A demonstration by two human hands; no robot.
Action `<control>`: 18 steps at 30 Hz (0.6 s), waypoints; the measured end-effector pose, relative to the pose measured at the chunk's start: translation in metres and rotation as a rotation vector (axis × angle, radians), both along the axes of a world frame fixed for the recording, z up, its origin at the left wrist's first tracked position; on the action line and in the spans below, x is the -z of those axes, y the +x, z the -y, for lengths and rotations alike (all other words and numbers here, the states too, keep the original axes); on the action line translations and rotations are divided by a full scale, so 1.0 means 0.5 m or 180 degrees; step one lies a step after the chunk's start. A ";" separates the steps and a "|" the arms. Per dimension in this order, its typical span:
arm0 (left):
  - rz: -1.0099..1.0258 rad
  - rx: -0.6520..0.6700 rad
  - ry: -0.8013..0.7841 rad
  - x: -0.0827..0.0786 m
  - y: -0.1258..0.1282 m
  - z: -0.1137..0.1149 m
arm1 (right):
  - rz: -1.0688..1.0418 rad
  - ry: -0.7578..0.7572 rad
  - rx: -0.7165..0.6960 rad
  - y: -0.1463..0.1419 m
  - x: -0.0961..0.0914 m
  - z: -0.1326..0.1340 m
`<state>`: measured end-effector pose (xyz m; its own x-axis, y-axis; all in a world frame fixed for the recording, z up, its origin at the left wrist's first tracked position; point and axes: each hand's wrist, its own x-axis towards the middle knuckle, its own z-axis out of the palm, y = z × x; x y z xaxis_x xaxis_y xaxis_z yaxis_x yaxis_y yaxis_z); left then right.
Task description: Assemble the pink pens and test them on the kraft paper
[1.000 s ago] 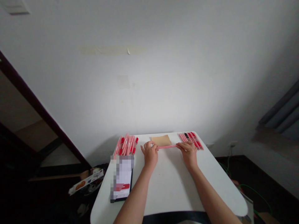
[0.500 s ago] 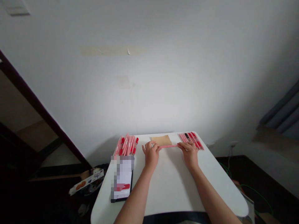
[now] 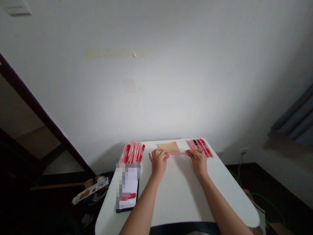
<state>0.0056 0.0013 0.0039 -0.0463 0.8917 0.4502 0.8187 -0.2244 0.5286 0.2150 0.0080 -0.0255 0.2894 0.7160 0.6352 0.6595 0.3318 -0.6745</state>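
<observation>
A pink pen [image 3: 176, 153] lies crosswise between my two hands, close in front of a piece of tan paper [image 3: 170, 147]. At the pen's left end, the fingers of my left hand [image 3: 158, 160] are closed on it, with the thumb a little below the barrel. My right hand [image 3: 198, 159] pinches the right end. Both ends are partly covered by my fingers. Beyond my right hand, several pink and red pens and a black one lie in a slanted row [image 3: 202, 145]. To the left is a looser pile of pink and red pens [image 3: 133, 152].
A phone or tablet [image 3: 129, 189], its screen partly blurred out, rests on the white table [image 3: 181, 199] left of my left forearm. The wall [image 3: 166, 107] rises behind the table. Boxes and bags [image 3: 94, 189] sit on the floor at left, and a green cable [image 3: 271, 200] runs at right.
My left thumb has shifted slightly down, away from the pen's left end. The pen, my right hand and the other things have stayed in place.
</observation>
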 end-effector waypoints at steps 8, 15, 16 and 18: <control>-0.0157 -0.0082 -0.0085 0.000 0.000 0.000 | 0.0023 0.0003 -0.0013 0.002 0.004 -0.003; -0.0041 -0.0035 0.0014 0.003 -0.001 0.000 | -0.0074 0.0003 -0.0010 0.003 0.011 -0.004; -0.0028 -0.0020 0.0023 0.002 -0.001 0.000 | -0.0081 -0.0011 -0.0021 0.004 0.013 -0.005; -0.0021 -0.0001 0.0018 0.001 -0.002 0.001 | -0.0095 -0.0028 -0.0030 0.005 0.015 -0.006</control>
<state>0.0044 0.0010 0.0034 -0.0436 0.8891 0.4556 0.8221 -0.2272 0.5220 0.2173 0.0108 -0.0333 0.3014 0.7243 0.6201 0.6358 0.3321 -0.6968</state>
